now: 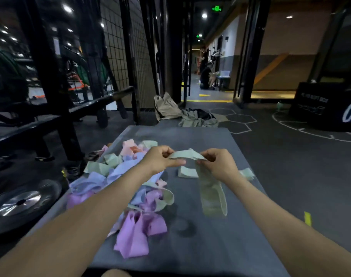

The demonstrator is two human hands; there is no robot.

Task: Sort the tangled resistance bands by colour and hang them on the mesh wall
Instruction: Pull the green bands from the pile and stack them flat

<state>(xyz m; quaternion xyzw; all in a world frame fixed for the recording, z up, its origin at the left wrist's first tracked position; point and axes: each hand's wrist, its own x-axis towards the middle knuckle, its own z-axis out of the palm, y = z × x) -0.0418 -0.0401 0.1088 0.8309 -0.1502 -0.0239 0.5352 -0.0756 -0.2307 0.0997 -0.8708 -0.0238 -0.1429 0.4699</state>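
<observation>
1. Standing off to the left, well apart from the work, the mesh wall is a rigid black grid; its wires look like the place to drape or loop each band.
2. Carrying everything, the grey surface is flat and matte (likely grippy enough that bands stay put).
3. Sprawling on its left half, the tangled pile mixes lilac, blue, pink and green strips; it looks light, limp and stretchy, so yanking would probably tighten knots. Better to take one loose end.
4. Hanging between both hands, the green band is thin and floppy, its loop trailing down onto the surface.
5. The left hand pinches its upper edge; the right hand pinches the other end.
</observation>
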